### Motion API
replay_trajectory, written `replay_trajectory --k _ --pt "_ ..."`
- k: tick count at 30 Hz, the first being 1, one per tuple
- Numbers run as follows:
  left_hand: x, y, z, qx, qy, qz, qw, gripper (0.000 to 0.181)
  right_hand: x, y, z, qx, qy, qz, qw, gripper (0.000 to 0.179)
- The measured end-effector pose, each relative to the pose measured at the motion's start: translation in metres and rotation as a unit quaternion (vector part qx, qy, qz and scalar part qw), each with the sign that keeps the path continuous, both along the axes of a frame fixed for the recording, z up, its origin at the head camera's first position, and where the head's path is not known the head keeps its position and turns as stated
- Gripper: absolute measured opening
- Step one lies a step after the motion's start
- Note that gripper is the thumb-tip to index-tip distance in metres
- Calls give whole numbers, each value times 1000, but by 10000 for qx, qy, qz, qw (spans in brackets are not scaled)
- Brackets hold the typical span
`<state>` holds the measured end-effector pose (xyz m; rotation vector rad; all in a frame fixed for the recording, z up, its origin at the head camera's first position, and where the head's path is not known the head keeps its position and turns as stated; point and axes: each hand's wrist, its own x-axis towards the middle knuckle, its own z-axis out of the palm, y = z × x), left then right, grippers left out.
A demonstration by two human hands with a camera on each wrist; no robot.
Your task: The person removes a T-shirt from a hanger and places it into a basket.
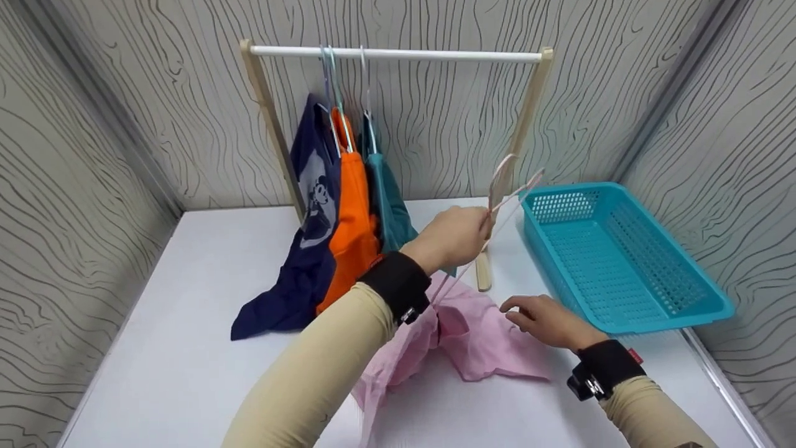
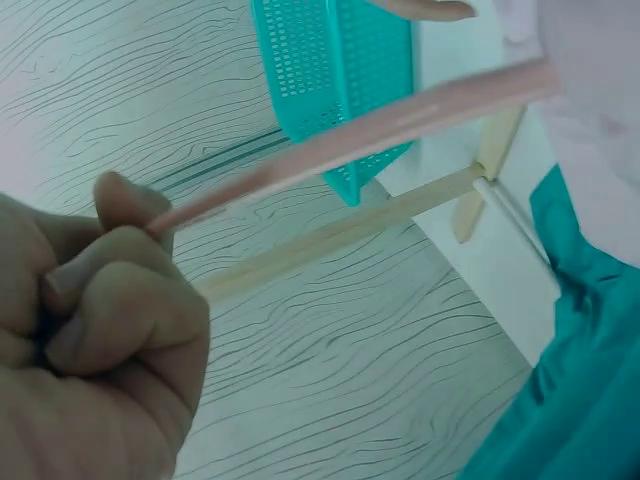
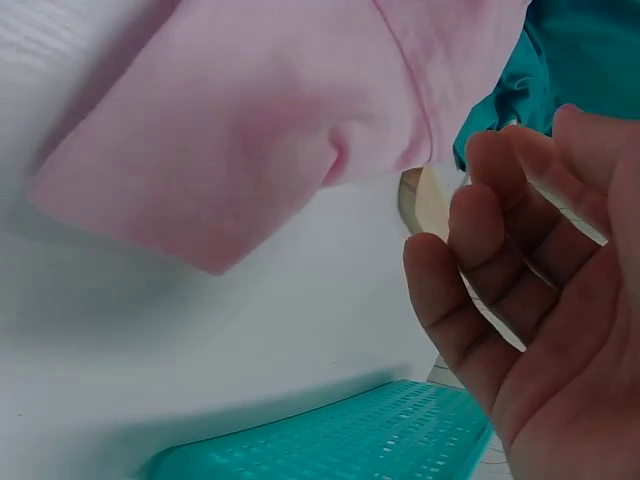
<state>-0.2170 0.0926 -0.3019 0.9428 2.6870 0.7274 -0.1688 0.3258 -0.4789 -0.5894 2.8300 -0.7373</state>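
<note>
My left hand (image 1: 456,235) grips a pink clothes hanger (image 1: 527,185), whose hook sticks up past the fingers. Below it hangs a pink shirt (image 1: 491,339), its lower part lying over the white table. In the left wrist view, curled fingers (image 2: 140,310) hold the hanger and its pink bar (image 2: 400,125) runs toward the cloth. My right hand (image 1: 547,318) is beside the shirt's right sleeve, fingers loosely bent and holding nothing. The right wrist view shows these bent fingers (image 3: 470,290) apart from the pink sleeve (image 3: 230,150).
A rack with a white rod (image 1: 429,55) and wooden posts stands at the back. On it hang a navy garment (image 1: 292,280), an orange one (image 1: 351,218) and a teal one (image 1: 392,205). To the right sits a turquoise plastic basket (image 1: 612,326).
</note>
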Motion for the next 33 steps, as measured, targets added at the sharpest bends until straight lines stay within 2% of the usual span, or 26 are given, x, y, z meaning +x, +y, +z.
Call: replay_trajectory --k 4,8,14,18,23,27,30,33 --pt "-1 19 5 127 146 -12 9998 32 1 2 -2 -85 48 39 9999 20" --pt "-7 36 -1 -136 315 -94 9994 31 4 2 -2 -118 8 -3 9999 20" --pt "-9 45 -13 -487 150 -521 9973 32 11 10 -6 -118 -72 -160 9998 20" --pt "-6 50 -8 -352 -20 -828 9959 36 16 17 -10 -101 -100 -253 9996 20" --pt "-6 36 14 31 -137 -830 9965 39 10 9 -17 2 -146 -170 9997 19" --pt "-6 17 32 292 -213 -734 9966 38 5 1 -22 -33 -349 -101 9993 20" --pt "-7 -2 40 313 -487 -460 9973 35 3 -4 -26 -93 -453 -56 9989 20" --pt "-10 -26 46 47 -698 -94 9975 37 2 -7 -29 -101 -559 -116 9983 19"
